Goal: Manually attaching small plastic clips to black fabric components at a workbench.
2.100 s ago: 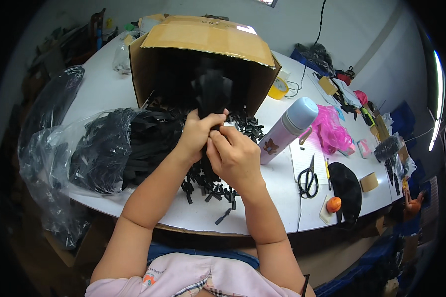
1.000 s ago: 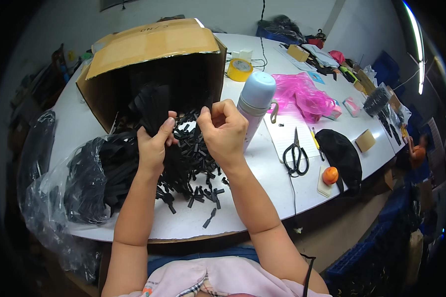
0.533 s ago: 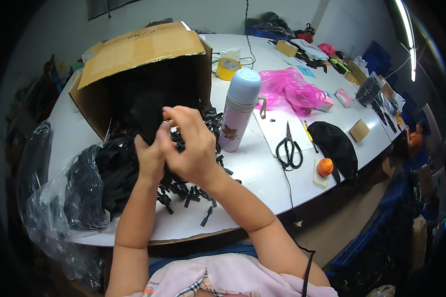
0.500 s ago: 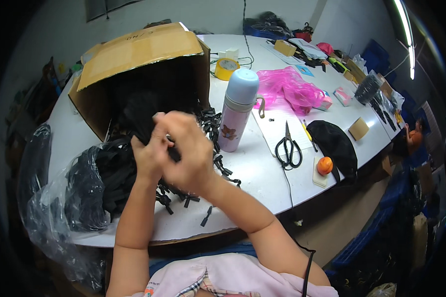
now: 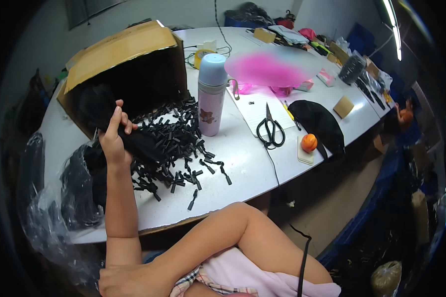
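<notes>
My left hand (image 5: 115, 136) is closed round a dark, soft black bundle (image 5: 146, 143) at the mouth of the cardboard box (image 5: 119, 44). What the bundle is made of is hard to make out. Below and beside it, a heap of small black pieces like zipper pulls (image 5: 176, 133) spreads over the white table (image 5: 243, 173). My right arm crosses in front of me, and my right hand (image 5: 129, 281) lies clasped over my left arm near the elbow; its fingertips are hidden. A clear plastic bag (image 5: 77, 190) with black contents sits left of my left forearm.
A pink flask with a blue lid (image 5: 210, 96) stands right of the heap. Beyond it lie black-handled scissors (image 5: 270, 131) on paper, an orange fruit (image 5: 309, 143), a black cloth item (image 5: 319, 123), yellow tape (image 5: 203, 59) and a blurred pink plastic bag (image 5: 270, 69).
My right hand has left the black bundle and come down onto my left arm. My left hand keeps hold of the bundle. The view has shifted, showing more of the heap.
</notes>
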The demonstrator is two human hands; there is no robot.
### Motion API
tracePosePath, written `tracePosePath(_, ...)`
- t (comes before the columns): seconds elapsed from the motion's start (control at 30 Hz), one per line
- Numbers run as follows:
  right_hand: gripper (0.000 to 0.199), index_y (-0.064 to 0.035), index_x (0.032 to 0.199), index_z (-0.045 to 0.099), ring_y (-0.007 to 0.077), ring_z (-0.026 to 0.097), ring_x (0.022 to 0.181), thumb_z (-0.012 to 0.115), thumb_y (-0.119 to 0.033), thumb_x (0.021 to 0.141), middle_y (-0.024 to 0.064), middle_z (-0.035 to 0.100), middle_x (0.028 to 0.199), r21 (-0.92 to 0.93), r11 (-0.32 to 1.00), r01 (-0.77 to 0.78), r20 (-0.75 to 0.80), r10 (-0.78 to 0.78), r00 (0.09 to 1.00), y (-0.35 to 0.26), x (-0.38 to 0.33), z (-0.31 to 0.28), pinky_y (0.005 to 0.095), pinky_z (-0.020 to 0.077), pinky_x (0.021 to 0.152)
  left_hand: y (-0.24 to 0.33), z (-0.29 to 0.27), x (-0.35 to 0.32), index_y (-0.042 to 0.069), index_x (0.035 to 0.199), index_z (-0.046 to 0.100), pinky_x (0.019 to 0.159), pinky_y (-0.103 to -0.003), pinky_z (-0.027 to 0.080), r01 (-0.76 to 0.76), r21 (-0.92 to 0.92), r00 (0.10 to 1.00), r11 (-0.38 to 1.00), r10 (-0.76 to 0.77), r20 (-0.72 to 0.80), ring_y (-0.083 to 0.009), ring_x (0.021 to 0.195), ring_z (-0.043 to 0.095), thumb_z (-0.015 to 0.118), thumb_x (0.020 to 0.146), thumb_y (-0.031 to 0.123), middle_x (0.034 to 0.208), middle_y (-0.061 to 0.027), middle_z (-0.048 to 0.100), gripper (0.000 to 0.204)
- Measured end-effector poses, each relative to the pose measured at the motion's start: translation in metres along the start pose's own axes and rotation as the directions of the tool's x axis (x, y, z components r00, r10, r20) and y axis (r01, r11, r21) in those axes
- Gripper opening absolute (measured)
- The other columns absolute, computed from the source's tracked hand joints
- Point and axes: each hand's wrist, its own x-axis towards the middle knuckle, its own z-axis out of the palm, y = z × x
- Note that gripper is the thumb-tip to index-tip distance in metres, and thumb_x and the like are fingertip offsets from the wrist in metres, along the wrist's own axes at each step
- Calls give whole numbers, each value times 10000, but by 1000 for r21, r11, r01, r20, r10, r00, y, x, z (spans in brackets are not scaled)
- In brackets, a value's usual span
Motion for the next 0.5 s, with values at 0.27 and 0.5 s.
tracePosePath(0.27,364,26,924,454,310,522,785,570,-224,686,169,528,817,66,749,-659,427,576,698,-26,1,10,339,411,692,25,-4,-21,4,1010,511,546,-213,413,-28,-116,999,993,32,29,-63,493,388,493,839,137,602,13,428,218)
tracePosePath(0.5,458,-44,1041,490,290,500,1008,556,-367,723,182,533,1027,228,735,-639,389,533,752,-55,12,22,381,378,823,34,-2,-45,-3,983,504,523,-219,417,27,34,994,999,-31,108,-67,477,394,515,820,146,588,3,431,222)
